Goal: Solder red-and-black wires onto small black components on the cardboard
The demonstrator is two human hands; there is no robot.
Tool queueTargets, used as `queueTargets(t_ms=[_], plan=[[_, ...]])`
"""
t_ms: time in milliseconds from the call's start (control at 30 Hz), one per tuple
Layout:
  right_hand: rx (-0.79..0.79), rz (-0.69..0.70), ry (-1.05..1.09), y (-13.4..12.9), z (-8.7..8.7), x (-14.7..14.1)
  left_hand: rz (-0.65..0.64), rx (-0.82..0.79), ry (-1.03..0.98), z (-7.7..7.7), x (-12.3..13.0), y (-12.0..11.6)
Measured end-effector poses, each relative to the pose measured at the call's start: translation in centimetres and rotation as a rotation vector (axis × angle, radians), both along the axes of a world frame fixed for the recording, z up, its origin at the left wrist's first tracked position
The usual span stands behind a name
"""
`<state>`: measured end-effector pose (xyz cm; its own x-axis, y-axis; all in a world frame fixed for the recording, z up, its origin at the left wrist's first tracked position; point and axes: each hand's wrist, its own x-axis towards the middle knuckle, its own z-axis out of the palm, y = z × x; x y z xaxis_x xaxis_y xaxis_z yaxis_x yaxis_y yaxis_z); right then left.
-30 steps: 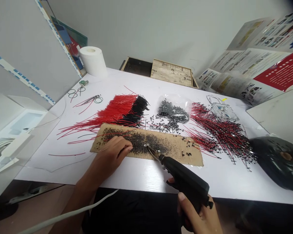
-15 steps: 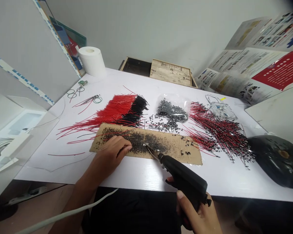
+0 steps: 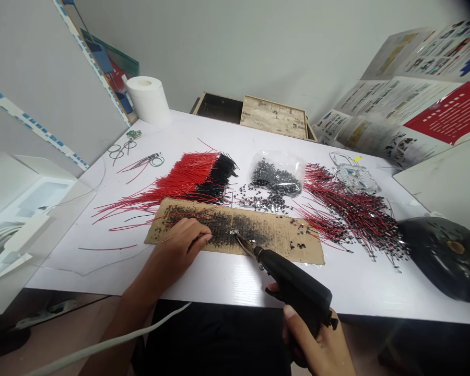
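My right hand (image 3: 317, 339) grips a black soldering gun (image 3: 293, 277), a finger at its trigger. The gun's metal tip touches or nearly touches a small shiny lump (image 3: 234, 232) on the scorched cardboard strip (image 3: 313, 250). My left hand (image 3: 186, 240) rests on the strip's left half, its fingers curled and thumb pressed to the forefinger; whatever they pinch is hidden. A thin pale wire (image 3: 113, 267) runs across the table up to this hand. Beyond the strip lie a pile of red wires (image 3: 184, 175) and a bundle of black wires (image 3: 217, 177).
Small black parts spill from a clear plastic bag (image 3: 278, 175). Red-and-black wires with small black ends (image 3: 352, 209) are heaped at right, beside a glossy black object (image 3: 442, 261). A paper roll (image 3: 147, 99), an open wooden box (image 3: 274, 117) and a white box (image 3: 43, 203) stand around.
Both hands and the soldering gun keep nearly the same place. The view has shifted very slightly.
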<state>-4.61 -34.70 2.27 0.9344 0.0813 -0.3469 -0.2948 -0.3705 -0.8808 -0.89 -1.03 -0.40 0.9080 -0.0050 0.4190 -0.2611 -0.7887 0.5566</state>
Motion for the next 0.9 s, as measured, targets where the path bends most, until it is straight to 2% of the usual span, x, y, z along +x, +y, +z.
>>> queueTargets(t_ms=[367, 600, 733, 900], plan=[[-0.014, -0.029, -0.007, 0.14, -0.04, -0.24, -0.007, -0.003, -0.01, 0.01, -0.05, -0.07], [-0.117, 0.045, -0.071, -0.21, -0.03, -0.2, 0.0, -0.007, 0.021, -0.21, -0.16, 0.01], [-0.177, 0.004, -0.157, -0.36, -0.53, -0.76, -0.007, -0.004, -0.007, -0.21, -0.16, 0.01], [-0.121, -0.011, -0.09, -0.49, -0.47, -0.61, -0.017, 0.006, -0.023, -0.12, -0.07, -0.02]])
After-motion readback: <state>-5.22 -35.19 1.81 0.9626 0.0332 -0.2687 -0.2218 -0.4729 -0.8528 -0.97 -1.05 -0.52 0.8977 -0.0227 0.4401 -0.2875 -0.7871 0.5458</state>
